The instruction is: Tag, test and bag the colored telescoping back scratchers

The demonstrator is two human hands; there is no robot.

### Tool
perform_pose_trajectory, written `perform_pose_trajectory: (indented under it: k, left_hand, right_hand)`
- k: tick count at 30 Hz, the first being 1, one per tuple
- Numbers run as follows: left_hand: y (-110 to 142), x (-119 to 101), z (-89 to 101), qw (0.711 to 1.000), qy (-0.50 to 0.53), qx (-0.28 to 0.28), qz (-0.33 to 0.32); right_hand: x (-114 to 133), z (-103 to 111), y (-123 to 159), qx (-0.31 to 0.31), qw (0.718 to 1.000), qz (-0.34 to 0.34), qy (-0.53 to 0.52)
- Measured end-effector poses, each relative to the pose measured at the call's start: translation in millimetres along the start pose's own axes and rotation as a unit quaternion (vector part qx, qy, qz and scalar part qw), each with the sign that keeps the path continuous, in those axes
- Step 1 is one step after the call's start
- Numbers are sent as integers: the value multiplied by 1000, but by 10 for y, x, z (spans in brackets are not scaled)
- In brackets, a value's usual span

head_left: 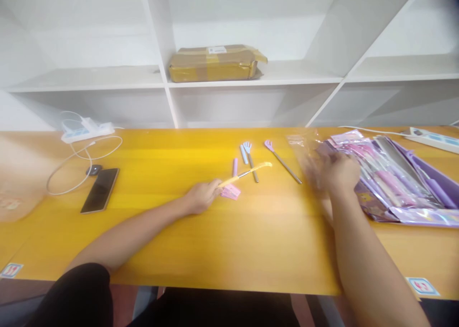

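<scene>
My left hand (203,196) is closed round the handle of a yellow back scratcher (233,179), its silver rod and curved claw pointing right. Under it lie small pink cards (230,191). Beyond these are a loose purple handle (235,167), a loose blue handle (244,154), a blue-clawed back scratcher (250,159) and a pink-clawed one (283,162) with a bare metal rod. At the right, my right hand (342,172) has its fingers curled on a clear plastic wrapper (304,150), blurred by motion, beside the purple box (376,205) of packaged pink and purple items (390,179).
A phone (100,190), a dark round object (94,169) and a white power strip (88,132) with looping cables are at the left. Another power strip (435,139) stands back right. A taped cardboard parcel (215,63) sits on the white shelf (301,73).
</scene>
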State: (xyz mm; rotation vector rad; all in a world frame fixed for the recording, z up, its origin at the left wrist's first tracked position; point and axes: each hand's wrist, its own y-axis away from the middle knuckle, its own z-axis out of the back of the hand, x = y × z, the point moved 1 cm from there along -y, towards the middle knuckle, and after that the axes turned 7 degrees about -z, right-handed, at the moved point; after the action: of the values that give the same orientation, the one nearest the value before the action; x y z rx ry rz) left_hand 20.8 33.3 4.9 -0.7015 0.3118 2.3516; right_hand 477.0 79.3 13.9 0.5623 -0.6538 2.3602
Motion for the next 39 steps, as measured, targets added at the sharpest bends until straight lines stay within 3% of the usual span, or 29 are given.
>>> perform_pose_trajectory:
  k: [5,8,11,13,16,20,24,27,32,36,39]
  left_hand:
    - [-19,25,-44,977,192,-63,-69]
    - [-71,85,-77,959,259,-91,-76]
    - [-89,120,-57,958,258,-118,-48]
    - [-65,92,-30,961,243,-124,-38]
    - [3,-22,-41,959,254,-110,-65]
    - [81,-169,-165,937,309,-116,-115]
    - [115,-212,-226,943,274,-130,-135]
    - [131,-215,-199,950,261,-105,-137]
    - [141,-256,-156,948,269,-27,-166]
    - [118,-266,-157,952,268,-9,-147]
    - [103,-249,-180,953,260,-18,-152]
  right_hand:
    - [298,169,134,-48,993,18,-108]
    - [590,202,381,-30,972,41,-228]
    - [923,185,840,98,887,66,-446]
    - [1115,169,1230,197,848,85,-485]
    - [1294,154,1781,301,826,109,-464]
    - [1350,121,2202,352,820,146,-427]
    - [1324,76,2276,447,763,126,-450]
    - [1320,55,2207,465,732,96,-488]
    - [1344,-27,2087,503,715,90,-476]
    - [1335,-77,2072,513,721,115,-452]
    - [1314,-91,2065,490,731,94,-465]
